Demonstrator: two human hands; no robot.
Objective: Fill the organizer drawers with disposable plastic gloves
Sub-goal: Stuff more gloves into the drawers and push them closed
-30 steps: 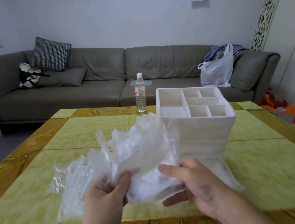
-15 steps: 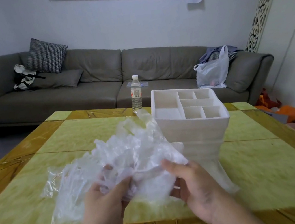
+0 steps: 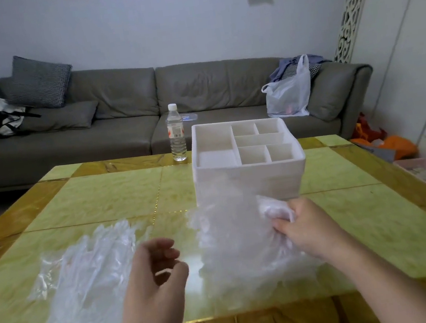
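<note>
Behind everything, a long grey sofa [image 3: 119,125] runs along the far wall. Nearer, the yellow-tiled table [image 3: 101,196] carries a white organizer [image 3: 248,167] at far right of centre, its top compartments open and showing nothing inside; its drawer fronts are hidden behind plastic. A flat pile of gloves [image 3: 86,277] lies near left on the table. A crumpled bundle of gloves [image 3: 234,240] sits just in front of the organizer, gripped at its right edge by the right hand [image 3: 306,230], fingers curled into the film. The left hand [image 3: 156,273] hovers between pile and bundle, fingers loosely curled, holding nothing. A water bottle [image 3: 176,133] stands at the far edge, just left of the organizer. The thin film is slippery and clingy: gripped from one side, the bundle could shed gloves or snag on the organizer's edge.
</note>
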